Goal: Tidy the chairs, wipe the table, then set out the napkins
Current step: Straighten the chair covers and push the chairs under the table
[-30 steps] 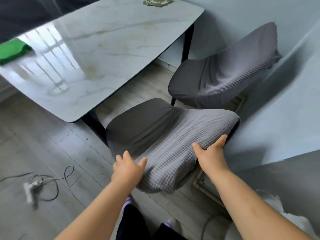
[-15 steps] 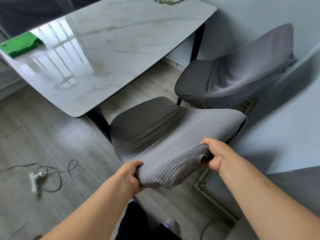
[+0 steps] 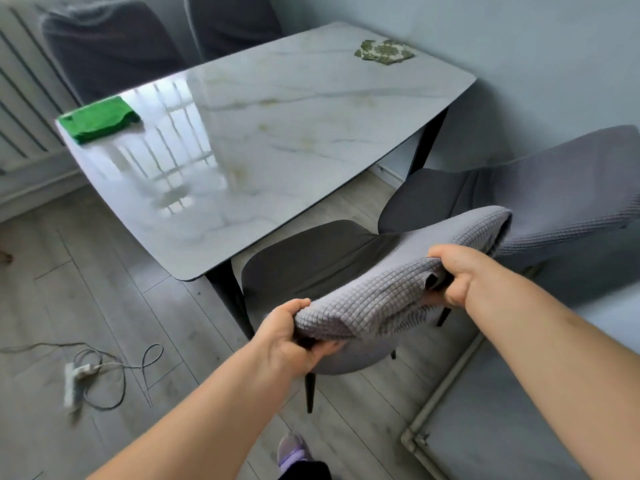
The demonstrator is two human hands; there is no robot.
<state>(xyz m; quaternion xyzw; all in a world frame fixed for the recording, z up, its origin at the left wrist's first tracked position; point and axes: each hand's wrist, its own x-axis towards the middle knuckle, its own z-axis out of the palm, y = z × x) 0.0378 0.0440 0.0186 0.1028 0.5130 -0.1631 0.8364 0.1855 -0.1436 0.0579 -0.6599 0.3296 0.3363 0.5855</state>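
- Under both sets of fingers: waffle-knit backrest of near chair [image 3: 391, 289], gripped at top edge, one hand per end.
- Left hand [image 3: 287, 336] clamped on left end of backrest; thumb on top, fingers [image 3: 323, 348] curled underneath w/ cover bunched between.
- Right hand [image 3: 453, 275] wrapped tight round right end, knuckles up, fabric puckered at grip.
- Two-point hold prob. for steering: lets chair be pushed or swung straight w/o twisting.
- Ahead of fingers: dark seat pointing at table [image 3: 277, 140], front edge right by the table's near edge; whether tucked under, can't tell. Judged mid chair-tidying.
- Beyond right hand: second chair [image 3: 540, 199], angled off near wall, seat close beside first chair's; likely needs straightening too.
- Far past left fingers, on tabletop corner: green cloth [image 3: 98, 121], untouched, prob. for wiping.
- Far past right fingers, opposite corner: patterned napkins [image 3: 382, 53] in a loose pile, not laid out yet.
- Across table: two more chair backs [image 3: 110, 43], dim.
- Left of left hand, on floor: power strip [image 3: 74, 379] w/ looped cable, clear of chair legs but trip risk.
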